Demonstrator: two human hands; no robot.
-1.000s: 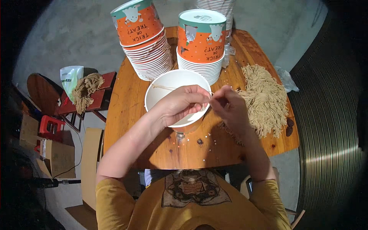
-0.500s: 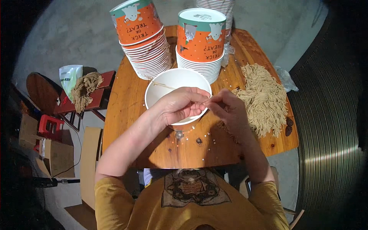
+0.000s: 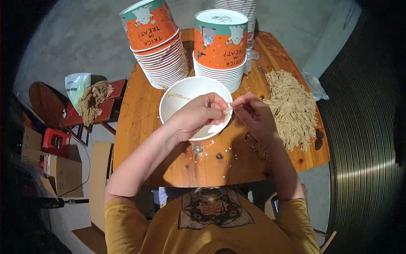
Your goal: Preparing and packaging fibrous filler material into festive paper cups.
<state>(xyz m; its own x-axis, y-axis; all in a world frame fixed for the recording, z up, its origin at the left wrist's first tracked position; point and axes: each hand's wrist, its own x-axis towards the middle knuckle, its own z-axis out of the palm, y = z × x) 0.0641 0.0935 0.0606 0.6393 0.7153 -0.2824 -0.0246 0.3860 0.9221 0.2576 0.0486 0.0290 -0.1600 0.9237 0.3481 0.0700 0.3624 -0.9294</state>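
A white paper bucket (image 3: 177, 111) stands mouth up on the wooden table in front of me. A thin tan cord (image 3: 179, 96) runs from its left rim across the mouth toward my left hand (image 3: 205, 113). That hand is over the bucket's right side, fingers curled and closed on the cord close to the rim. Facing it just outside the rim, my right hand (image 3: 256, 116) pinches the cord between thumb and forefinger. A pale bit of cord shows between the two hands. The exact shape of the cord at the fingertips is too small to make out.
Behind the bucket stand two stacks of upside-down orange-and-green paper buckets, a left stack (image 3: 158, 63) and a right stack (image 3: 220, 42). A heap of tan cords (image 3: 292, 112) lies at the table's right. More cords hang on a red stool (image 3: 114, 97) at left.
My left hand has turned, its fingers curling more over the rim. The right fingertips have drawn slightly up and away, and pale cord now shows between the hands.
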